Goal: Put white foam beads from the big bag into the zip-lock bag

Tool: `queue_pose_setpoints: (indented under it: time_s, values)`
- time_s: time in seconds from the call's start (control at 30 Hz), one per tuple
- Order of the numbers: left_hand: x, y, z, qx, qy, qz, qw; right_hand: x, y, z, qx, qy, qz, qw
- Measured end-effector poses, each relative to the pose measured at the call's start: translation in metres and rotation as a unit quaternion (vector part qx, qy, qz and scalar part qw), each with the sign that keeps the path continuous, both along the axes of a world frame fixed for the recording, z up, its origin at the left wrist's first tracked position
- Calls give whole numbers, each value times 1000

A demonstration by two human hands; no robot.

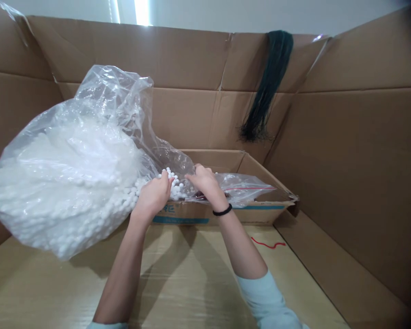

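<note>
A large clear plastic bag [71, 178], bulging with small white balls, takes up the left side and leans against a low cardboard box. Its narrow end reaches right, over the box, where loose white balls [176, 183] show between my hands. My left hand [155, 194] is closed at that end, thumb and fingers pinched on the plastic beside the balls. On the other side, my right hand [207, 183] has its fingers curled round the clear film; its fingertips are partly hidden. A smaller clear bag with a red line [250, 189] lies over the box just right of this hand.
The low cardboard box [270, 214] with a blue stripe stands behind my hands. Tall cardboard walls [188, 114] surround the wooden table [178, 292]. A bundle of dark green strands [272, 77] hangs over the back wall. Some red cord [269, 246] lies at right.
</note>
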State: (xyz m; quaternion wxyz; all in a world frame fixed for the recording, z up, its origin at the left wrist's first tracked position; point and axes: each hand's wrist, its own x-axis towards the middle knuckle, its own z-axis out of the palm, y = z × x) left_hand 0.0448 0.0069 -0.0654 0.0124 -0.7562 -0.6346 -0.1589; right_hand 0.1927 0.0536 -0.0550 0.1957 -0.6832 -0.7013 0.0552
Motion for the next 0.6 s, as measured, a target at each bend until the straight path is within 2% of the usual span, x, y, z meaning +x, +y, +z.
queue_pose_setpoints:
  time_s: [0.13, 0.27, 0.37, 0.4, 0.47, 0.53, 0.6]
  values:
    - [2, 1, -1, 6, -25, -10, 1000, 0, -11, 6, 69, 1, -7, 998]
    - [3, 3, -3, 23, -62, -31, 997, 17, -53, 28, 159, 42, 34, 986]
    - [4, 5, -3, 40, -106, -49, 992, 44, -92, 36, 46, -36, 122, 991]
    - [5, 6, -4, 48, -119, -53, 990, 54, -100, 34, 16, -63, 143, 988]
    - [7, 6, -4, 64, -136, -58, 987, 68, -104, 24, 39, -94, 140, 985]
    - [8, 7, -5, 73, -140, -57, 986, 75, -93, 10, 78, -124, 142, 979]
    - [10, 7, -5, 73, -136, -56, 986, 72, -74, -2, 77, -112, 188, 973]
